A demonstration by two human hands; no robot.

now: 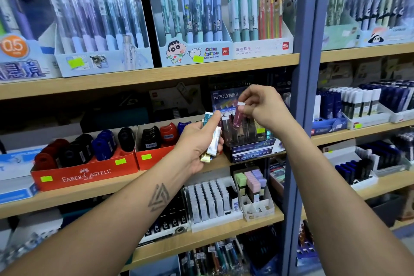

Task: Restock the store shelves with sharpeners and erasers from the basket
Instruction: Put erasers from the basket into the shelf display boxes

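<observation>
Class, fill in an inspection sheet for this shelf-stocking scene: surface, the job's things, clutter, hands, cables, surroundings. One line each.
Surface: wooden shelf boards on a blue upright.
Job's things: maroon slim eraser held above the Hi-Polymer display box; bundle of slim erasers in the other hand; sharpeners in the red Faber-Castell tray.
Clutter: nothing seen.
Hands: right hand pinches the maroon slim eraser; left hand grips the bundle.
Cables: nothing seen.
Surroundings: pen displays on the shelf above, white eraser packs below. Basket not in view.
</observation>
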